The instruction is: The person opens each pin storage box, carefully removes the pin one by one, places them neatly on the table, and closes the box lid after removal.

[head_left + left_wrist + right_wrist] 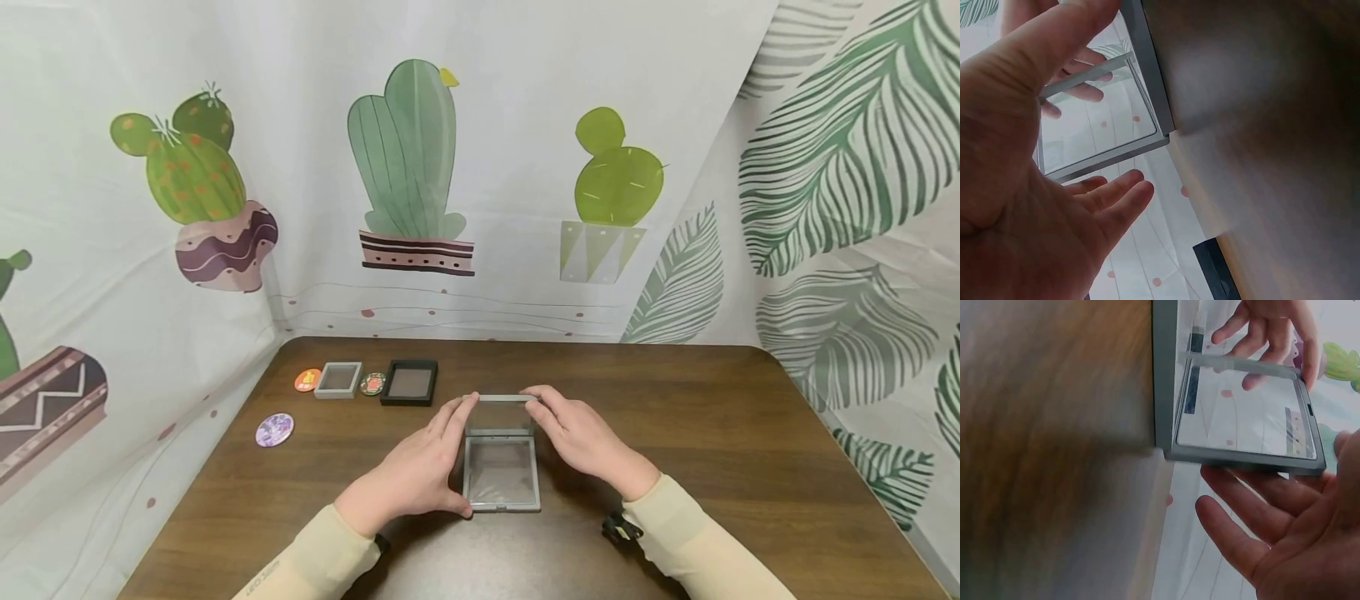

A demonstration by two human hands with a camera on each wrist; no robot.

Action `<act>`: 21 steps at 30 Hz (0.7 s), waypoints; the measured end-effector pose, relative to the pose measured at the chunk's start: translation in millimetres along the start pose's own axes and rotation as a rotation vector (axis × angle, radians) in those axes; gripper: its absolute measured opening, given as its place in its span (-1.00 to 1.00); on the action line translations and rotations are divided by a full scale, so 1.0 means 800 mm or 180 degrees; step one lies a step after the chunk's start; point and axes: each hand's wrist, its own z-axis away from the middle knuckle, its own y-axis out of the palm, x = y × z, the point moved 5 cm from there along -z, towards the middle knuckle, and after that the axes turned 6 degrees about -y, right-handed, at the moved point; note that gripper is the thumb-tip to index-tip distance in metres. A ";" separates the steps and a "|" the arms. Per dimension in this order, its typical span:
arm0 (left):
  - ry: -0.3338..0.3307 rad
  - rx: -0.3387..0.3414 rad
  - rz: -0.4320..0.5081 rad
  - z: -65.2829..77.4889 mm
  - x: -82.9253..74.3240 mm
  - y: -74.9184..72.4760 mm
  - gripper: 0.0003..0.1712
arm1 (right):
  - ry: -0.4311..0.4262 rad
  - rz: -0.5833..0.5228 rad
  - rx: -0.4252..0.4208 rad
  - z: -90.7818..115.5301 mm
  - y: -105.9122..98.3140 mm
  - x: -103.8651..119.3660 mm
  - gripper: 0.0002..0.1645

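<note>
A grey square display frame (501,507) with clear film panes lies unfolded on the table, its base flat and its hinged lid (495,398) raised upright at the far side. My left hand (416,467) spans its left side: a fingertip touches the lid's upper left corner, and the thumb lies at the base's near left corner. The other left fingers (1125,203) extend beside the lid, mostly straight. At the lid's upper right corner, my right hand (581,433) pinches the rim between thumb and forefinger. Its remaining fingers (1235,519) lie along the lid's side.
Back left on the brown table (675,400) are a small grey frame (319,393), a black frame (386,392), an orange round badge (306,381) and a dark patterned badge (372,384). A purple badge (274,430) lies nearer. A cactus-print curtain (517,167) hangs behind.
</note>
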 end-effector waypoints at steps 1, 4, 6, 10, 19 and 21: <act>-0.0019 0.0031 0.0014 0.001 0.000 0.000 0.93 | 0.0022 -0.0028 -0.0029 0.000 0.000 -0.001 -0.55; -0.0069 0.0129 0.0048 0.002 0.000 0.002 0.90 | 0.0153 -0.0131 -0.0071 -0.001 -0.002 -0.004 -0.55; -0.0076 0.0163 0.0068 0.002 0.000 0.002 0.89 | 0.0268 -0.0208 -0.0054 -0.002 -0.003 -0.006 -0.52; -0.0048 0.0164 0.0107 0.001 0.001 0.002 0.89 | 0.0554 -0.0453 0.0027 -0.003 -0.004 -0.008 -0.49; -0.0029 0.0175 0.0182 0.001 0.004 0.004 0.91 | 0.1016 -0.1101 0.0325 0.002 0.001 -0.017 -0.30; -0.0031 0.0166 0.0178 0.001 0.003 0.003 0.90 | 0.1009 -0.1154 0.0403 0.003 0.001 -0.018 -0.28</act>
